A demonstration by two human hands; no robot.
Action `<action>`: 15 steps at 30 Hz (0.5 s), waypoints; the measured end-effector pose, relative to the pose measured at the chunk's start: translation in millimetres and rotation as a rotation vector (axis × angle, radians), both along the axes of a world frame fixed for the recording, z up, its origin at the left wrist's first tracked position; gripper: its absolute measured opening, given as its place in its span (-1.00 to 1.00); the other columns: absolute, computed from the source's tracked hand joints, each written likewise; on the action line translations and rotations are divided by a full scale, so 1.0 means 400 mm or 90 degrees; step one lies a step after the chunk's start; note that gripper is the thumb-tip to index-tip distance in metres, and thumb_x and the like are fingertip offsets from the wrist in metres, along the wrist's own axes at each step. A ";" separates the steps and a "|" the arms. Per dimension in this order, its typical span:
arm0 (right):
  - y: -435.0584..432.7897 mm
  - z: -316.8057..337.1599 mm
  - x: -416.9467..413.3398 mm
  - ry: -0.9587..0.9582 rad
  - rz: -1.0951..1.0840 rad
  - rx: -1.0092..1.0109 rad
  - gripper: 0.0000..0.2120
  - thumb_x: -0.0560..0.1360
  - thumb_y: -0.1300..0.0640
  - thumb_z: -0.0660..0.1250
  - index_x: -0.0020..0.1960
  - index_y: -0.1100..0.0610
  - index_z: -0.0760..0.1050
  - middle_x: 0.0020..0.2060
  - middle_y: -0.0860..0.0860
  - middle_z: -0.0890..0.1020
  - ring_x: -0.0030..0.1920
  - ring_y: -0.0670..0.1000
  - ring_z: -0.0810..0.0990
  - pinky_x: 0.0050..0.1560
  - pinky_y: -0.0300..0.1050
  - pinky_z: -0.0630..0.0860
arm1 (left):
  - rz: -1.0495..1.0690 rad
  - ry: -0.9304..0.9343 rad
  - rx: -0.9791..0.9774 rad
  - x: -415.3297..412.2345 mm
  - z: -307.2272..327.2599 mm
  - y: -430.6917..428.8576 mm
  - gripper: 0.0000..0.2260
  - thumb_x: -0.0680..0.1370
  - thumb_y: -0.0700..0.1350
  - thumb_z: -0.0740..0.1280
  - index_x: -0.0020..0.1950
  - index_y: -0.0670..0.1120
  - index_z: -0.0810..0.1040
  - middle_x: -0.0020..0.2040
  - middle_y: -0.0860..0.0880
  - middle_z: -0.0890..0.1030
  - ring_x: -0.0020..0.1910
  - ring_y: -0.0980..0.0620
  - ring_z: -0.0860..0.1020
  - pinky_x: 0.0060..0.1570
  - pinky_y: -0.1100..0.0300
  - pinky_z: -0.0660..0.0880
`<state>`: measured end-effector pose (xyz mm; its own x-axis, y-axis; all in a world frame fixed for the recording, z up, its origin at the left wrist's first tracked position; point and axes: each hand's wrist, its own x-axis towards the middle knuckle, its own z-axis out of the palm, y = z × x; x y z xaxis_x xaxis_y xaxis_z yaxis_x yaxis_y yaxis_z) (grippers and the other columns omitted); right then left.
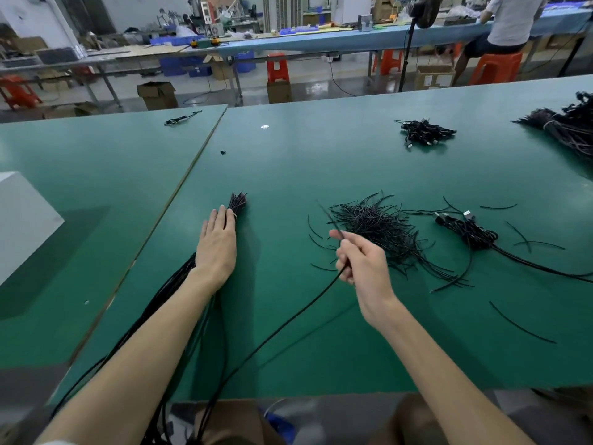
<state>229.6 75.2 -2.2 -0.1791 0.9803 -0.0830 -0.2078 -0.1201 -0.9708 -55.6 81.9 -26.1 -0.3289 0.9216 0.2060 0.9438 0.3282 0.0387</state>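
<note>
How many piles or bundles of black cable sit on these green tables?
6: a long bundle under the left hand; a loose heap beyond the right hand; a plugged bundle beside it; a far bundle; a cut-off pile at right; a small coil far left.

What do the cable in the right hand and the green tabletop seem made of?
Cable: probably a plastic or rubber jacket, black and matte; it sags in a loose curve from the right hand. Tabletop: likely rubber or vinyl mat, smooth green with a faint sheen.
</note>
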 end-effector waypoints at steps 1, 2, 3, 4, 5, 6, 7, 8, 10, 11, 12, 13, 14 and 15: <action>0.009 0.002 0.009 0.017 -0.007 -0.013 -0.75 0.67 0.28 0.21 0.19 0.12 0.64 -0.33 -0.04 0.49 -0.40 -0.14 0.42 -0.47 -0.33 0.33 | -0.008 0.041 -0.007 0.023 0.006 -0.004 -0.33 0.57 -0.47 0.15 0.66 -0.21 0.03 0.68 -0.20 -0.03 0.66 -0.16 -0.09 0.62 -0.09 -0.13; 0.016 0.004 0.016 0.038 -0.007 -0.027 -0.75 0.67 0.28 0.21 0.19 0.13 0.63 -0.32 -0.03 0.50 -0.40 -0.14 0.43 -0.46 -0.31 0.33 | -0.035 0.054 0.007 0.051 0.014 -0.009 -0.42 0.62 -0.37 0.19 0.64 -0.21 0.14 0.67 -0.24 0.02 0.66 -0.18 -0.06 0.62 -0.11 -0.15; 0.021 0.004 0.023 0.064 -0.005 -0.039 -0.75 0.67 0.29 0.22 0.20 0.14 0.63 -0.31 -0.02 0.50 -0.39 -0.12 0.44 -0.44 -0.30 0.33 | -0.085 0.027 0.039 0.082 0.024 -0.017 -0.54 0.67 -0.26 0.23 0.58 -0.20 0.30 0.63 -0.25 0.16 0.64 -0.20 0.07 0.61 -0.08 -0.08; 0.025 0.003 0.028 0.093 -0.003 -0.047 -0.76 0.67 0.29 0.22 0.22 0.15 0.62 -0.31 -0.02 0.51 -0.38 -0.11 0.45 -0.42 -0.28 0.35 | -0.152 -0.056 0.069 0.117 0.036 -0.032 -0.65 0.69 -0.15 0.25 0.47 -0.17 0.48 0.54 -0.22 0.38 0.56 -0.19 0.28 0.58 -0.03 0.10; 0.027 0.001 0.033 0.122 -0.003 -0.050 -0.76 0.67 0.29 0.23 0.23 0.17 0.62 -0.31 -0.01 0.52 -0.36 -0.09 0.46 -0.40 -0.26 0.36 | -0.218 -0.201 0.070 0.155 0.053 -0.052 -0.72 0.70 -0.06 0.25 0.33 -0.14 0.61 0.37 -0.13 0.57 0.41 -0.10 0.49 0.46 0.03 0.32; 0.029 -0.002 0.037 0.150 -0.007 -0.051 -0.77 0.68 0.29 0.23 0.25 0.19 0.60 -0.30 0.00 0.53 -0.34 -0.07 0.47 -0.39 -0.25 0.38 | -0.266 -0.365 0.019 0.193 0.071 -0.075 -0.71 0.70 0.00 0.24 0.22 -0.10 0.68 0.18 -0.02 0.68 0.21 0.01 0.62 0.26 0.08 0.48; 0.031 -0.003 0.041 0.177 -0.016 -0.052 -0.77 0.68 0.29 0.22 0.27 0.21 0.59 -0.29 0.01 0.53 -0.33 -0.06 0.47 -0.38 -0.25 0.39 | -0.300 -0.504 -0.059 0.226 0.087 -0.101 -0.70 0.71 0.04 0.22 0.17 -0.07 0.70 0.05 0.06 0.72 0.04 0.09 0.67 0.08 0.12 0.55; 0.034 -0.003 0.045 0.204 -0.029 -0.054 -0.76 0.69 0.29 0.21 0.28 0.22 0.57 -0.29 0.02 0.53 -0.33 -0.05 0.48 -0.37 -0.24 0.41 | -0.329 -0.595 -0.125 0.251 0.103 -0.124 -0.68 0.71 0.05 0.20 0.17 -0.07 0.68 -0.02 0.07 0.73 -0.09 0.11 0.68 -0.06 0.12 0.58; 0.041 -0.001 0.055 0.269 -0.069 -0.060 -0.75 0.69 0.30 0.20 0.30 0.25 0.55 -0.29 0.03 0.53 -0.34 -0.06 0.49 -0.36 -0.23 0.44 | -0.381 -0.676 -0.236 0.270 0.127 -0.159 -0.69 0.72 0.04 0.19 0.23 -0.11 0.62 -0.01 0.01 0.73 -0.18 0.01 0.69 -0.19 0.13 0.60; 0.046 0.001 0.062 0.303 -0.092 -0.067 -0.75 0.70 0.30 0.19 0.31 0.26 0.54 -0.29 0.03 0.54 -0.34 -0.06 0.49 -0.35 -0.23 0.46 | -0.407 -0.702 -0.304 0.266 0.138 -0.174 -0.70 0.73 0.02 0.20 0.25 -0.14 0.59 -0.01 -0.04 0.72 -0.18 -0.05 0.69 -0.16 0.11 0.60; 0.052 0.003 0.069 0.334 -0.112 -0.073 -0.74 0.70 0.30 0.18 0.32 0.27 0.53 -0.29 0.03 0.54 -0.34 -0.06 0.50 -0.33 -0.23 0.48 | -0.439 -0.726 -0.381 0.257 0.148 -0.185 -0.70 0.73 0.00 0.19 0.24 -0.17 0.58 -0.02 -0.08 0.71 -0.19 -0.09 0.68 -0.11 0.07 0.59; 0.057 0.004 0.078 0.360 -0.128 -0.079 -0.73 0.70 0.30 0.18 0.34 0.29 0.52 -0.28 0.03 0.55 -0.33 -0.06 0.51 -0.31 -0.23 0.50 | -0.475 -0.748 -0.458 0.244 0.156 -0.196 -0.71 0.74 -0.02 0.19 0.23 -0.21 0.56 -0.04 -0.12 0.70 -0.20 -0.10 0.66 -0.07 0.05 0.57; 0.062 0.005 0.085 0.380 -0.139 -0.083 -0.73 0.70 0.30 0.18 0.36 0.30 0.51 -0.27 0.03 0.54 -0.32 -0.05 0.51 -0.30 -0.22 0.51 | -0.512 -0.769 -0.518 0.235 0.162 -0.205 -0.72 0.74 -0.05 0.19 0.21 -0.25 0.55 -0.07 -0.13 0.68 -0.22 -0.10 0.65 -0.06 0.05 0.56; 0.066 0.005 0.093 0.393 -0.143 -0.085 -0.72 0.70 0.30 0.19 0.37 0.30 0.50 -0.26 0.04 0.54 -0.31 -0.05 0.51 -0.29 -0.22 0.51 | -0.541 -0.795 -0.548 0.230 0.167 -0.213 -0.74 0.74 -0.09 0.19 0.18 -0.28 0.53 -0.11 -0.13 0.65 -0.25 -0.09 0.64 -0.08 0.06 0.55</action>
